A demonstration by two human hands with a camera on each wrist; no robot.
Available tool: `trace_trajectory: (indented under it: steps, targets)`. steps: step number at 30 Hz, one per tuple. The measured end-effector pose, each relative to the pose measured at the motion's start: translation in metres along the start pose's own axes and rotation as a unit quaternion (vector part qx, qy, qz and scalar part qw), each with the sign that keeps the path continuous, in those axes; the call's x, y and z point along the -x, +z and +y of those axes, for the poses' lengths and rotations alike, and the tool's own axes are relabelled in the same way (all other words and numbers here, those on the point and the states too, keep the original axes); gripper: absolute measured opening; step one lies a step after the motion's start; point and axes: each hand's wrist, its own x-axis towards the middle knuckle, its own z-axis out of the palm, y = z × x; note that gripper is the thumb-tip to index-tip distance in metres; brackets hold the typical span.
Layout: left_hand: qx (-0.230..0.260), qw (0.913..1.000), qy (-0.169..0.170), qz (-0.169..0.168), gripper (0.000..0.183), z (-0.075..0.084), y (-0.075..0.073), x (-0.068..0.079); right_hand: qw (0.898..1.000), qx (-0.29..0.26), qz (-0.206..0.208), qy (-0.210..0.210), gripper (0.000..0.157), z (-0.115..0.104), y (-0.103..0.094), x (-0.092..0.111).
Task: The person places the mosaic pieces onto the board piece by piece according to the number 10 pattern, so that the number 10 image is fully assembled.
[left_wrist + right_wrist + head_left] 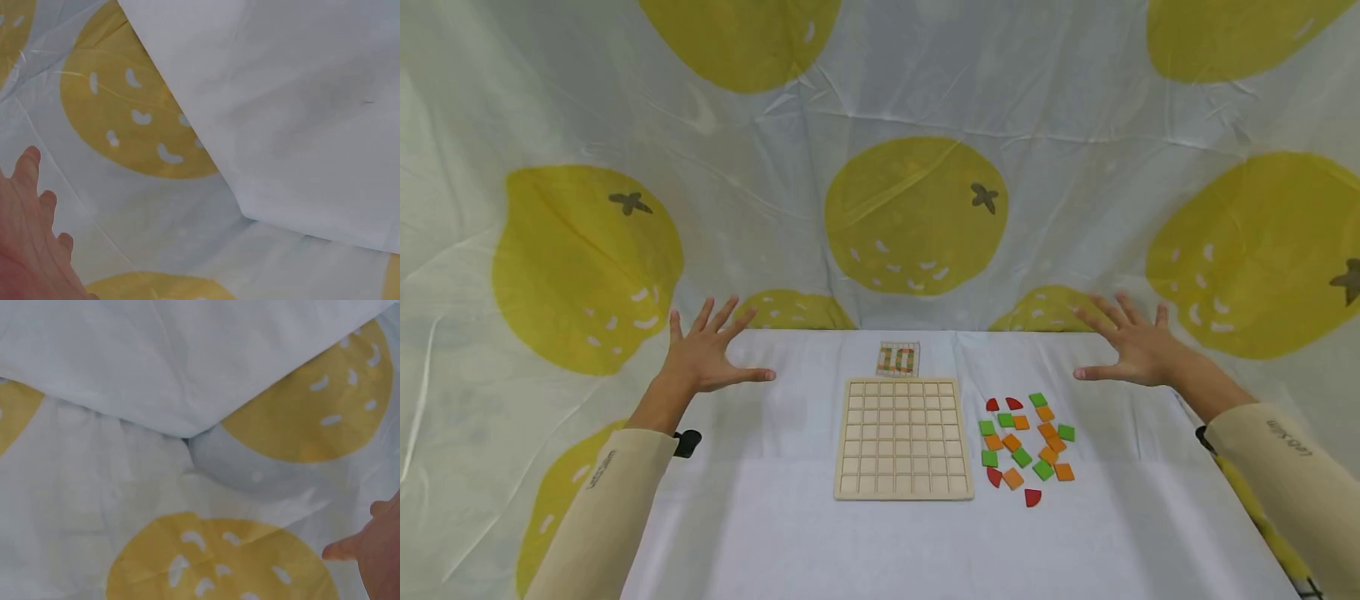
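A: What is seen as the surroundings?

B: The far side is filled by a pale hanging cloth [760, 225], creased and printed with big yellow lemons. Before it, a tabletop [790, 533] is covered in plain white; tabletop corners are shown in both wrist views.

A: And what is laid on it?

B: A pale, wood-coloured grid board [904, 439] is set between the middle of the far edge and the tabletop's centre. It is rimmed and divided into rows of small square cells.

A: Which way is it turned?

B: Its near and far sides are lined up with the tabletop's far edge; being nearly square, no clear long axis is shown.

A: Is anything grasped?

B: Nothing. The left hand [702, 354] is held toward the far left corner, the right hand [1138, 348] toward the far right, both spread wide.

A: And the smaller things?

B: A patterned card [898, 359] is placed just beyond the board. To the board's right, green square tiles [1043, 470], orange square tiles [1013, 478] and red quarter-round tiles [1032, 498] are scattered, turned at mixed angles.
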Motion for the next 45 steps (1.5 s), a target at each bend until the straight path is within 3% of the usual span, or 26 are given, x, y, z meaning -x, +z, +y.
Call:
trace_trajectory:
  steps: [11,15,19,26,36,45]
  targets:
    - [0.007,0.9999,-0.005,0.011,0.116,-0.006,0.005,0.006,0.999,-0.012,0.029,-0.007,0.109,-0.005,0.004,-0.001]
    - [0.017,0.9998,-0.002,0.008,0.114,-0.003,0.016,0.011,0.998,-0.038,0.041,-0.009,0.105,-0.011,0.015,0.004]
    - [0.047,0.9985,0.01,0.028,0.112,0.005,0.032,0.013,0.997,-0.062,0.049,-0.006,0.097,-0.022,0.03,0.004]
    - [0.13,0.9902,0.021,0.048,0.11,0.026,0.066,0.02,0.994,-0.11,0.01,0.007,0.085,-0.059,0.074,-0.009]
    - [0.198,0.9799,0.02,0.0,0.113,0.073,0.1,0.038,0.984,-0.18,0.01,0.003,0.057,-0.101,0.12,-0.022]
    - [0.238,0.97,0.04,-0.029,0.122,0.102,0.119,0.057,0.983,-0.181,-0.003,0.025,0.047,-0.111,0.136,-0.027]
